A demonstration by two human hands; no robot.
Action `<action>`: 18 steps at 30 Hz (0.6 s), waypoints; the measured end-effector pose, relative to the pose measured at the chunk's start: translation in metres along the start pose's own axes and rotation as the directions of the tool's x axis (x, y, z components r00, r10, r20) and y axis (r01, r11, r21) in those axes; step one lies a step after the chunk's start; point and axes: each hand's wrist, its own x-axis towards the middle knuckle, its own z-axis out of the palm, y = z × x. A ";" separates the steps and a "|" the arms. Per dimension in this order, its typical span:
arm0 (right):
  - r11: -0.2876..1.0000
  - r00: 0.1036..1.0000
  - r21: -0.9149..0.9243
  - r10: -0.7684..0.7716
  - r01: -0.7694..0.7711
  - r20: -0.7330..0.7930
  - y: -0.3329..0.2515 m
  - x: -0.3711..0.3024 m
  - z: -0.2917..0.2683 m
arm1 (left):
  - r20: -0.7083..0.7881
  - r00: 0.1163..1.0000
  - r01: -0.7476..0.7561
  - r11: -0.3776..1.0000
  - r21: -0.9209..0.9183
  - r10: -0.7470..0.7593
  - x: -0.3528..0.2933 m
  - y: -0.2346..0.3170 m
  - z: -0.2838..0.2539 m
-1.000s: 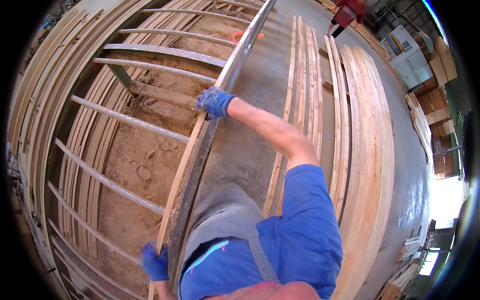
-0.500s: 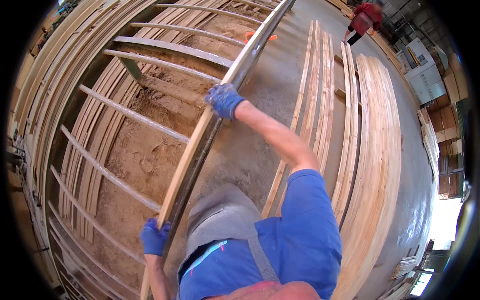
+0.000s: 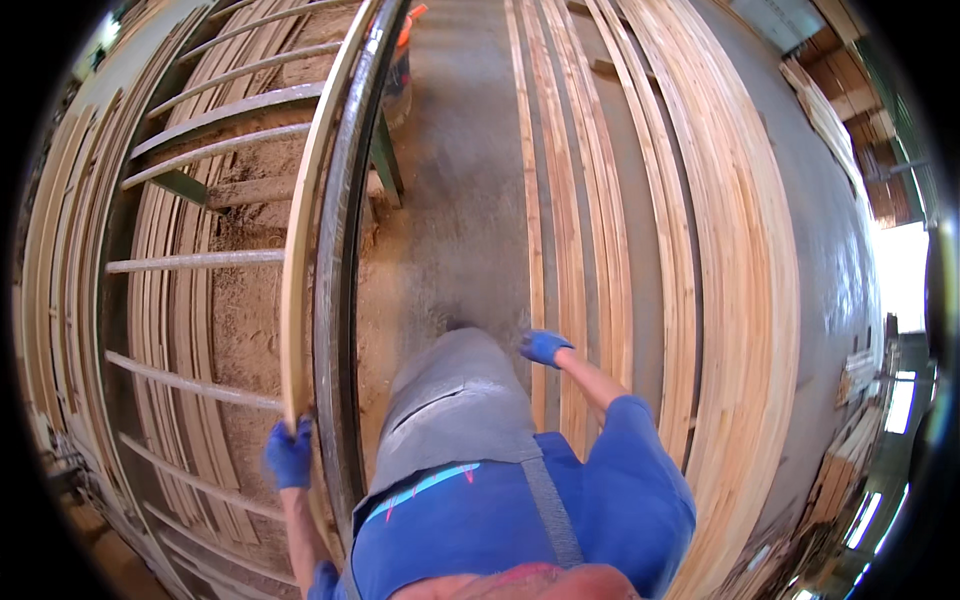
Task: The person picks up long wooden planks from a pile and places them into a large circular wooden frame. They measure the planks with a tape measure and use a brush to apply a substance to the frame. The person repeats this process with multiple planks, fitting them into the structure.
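A long pale wooden board (image 3: pixel 297 250) lies on the left, along the inner side of the rack's dark metal rail (image 3: pixel 336 260) and across the ends of its crossbars (image 3: pixel 200 262). At its near part, my left hand (image 3: pixel 289 456), in a blue glove, is closed around the board. My right hand (image 3: pixel 545 347), gloved in blue too, is off the board and out over the floor, close to the leftmost narrow wooden strips (image 3: pixel 565 200). Motion blurs its fingers, and nothing held shows in it.
A wide row of pale planks (image 3: pixel 735 250) lies on the floor at the right, partly on wooden crosspieces. Under the rack are sawdust (image 3: pixel 255 330) and more stacked boards (image 3: pixel 175 300). An orange object (image 3: pixel 408 28) is beyond the rail. Cardboard boxes (image 3: pixel 850 85) stand far right.
My right hand has let go of the board and swung right and nearer my body. My left hand stays on the board. The view has turned, and the other person is out of sight.
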 end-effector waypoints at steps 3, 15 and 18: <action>0.976 0.999 -0.217 0.011 -0.001 0.045 0.061 -0.055 0.121 | -0.040 0.984 -0.176 0.984 -0.033 0.175 -0.023 -0.008 0.013; 0.153 0.814 0.973 0.579 -0.172 0.053 -0.057 -0.323 0.409 | -0.270 0.802 -0.545 0.838 0.035 0.533 -0.091 -0.012 -0.031; -0.102 0.732 0.995 0.676 -0.023 0.086 -0.064 -0.403 0.451 | -0.351 0.632 -0.732 0.681 0.020 0.690 -0.175 0.035 -0.054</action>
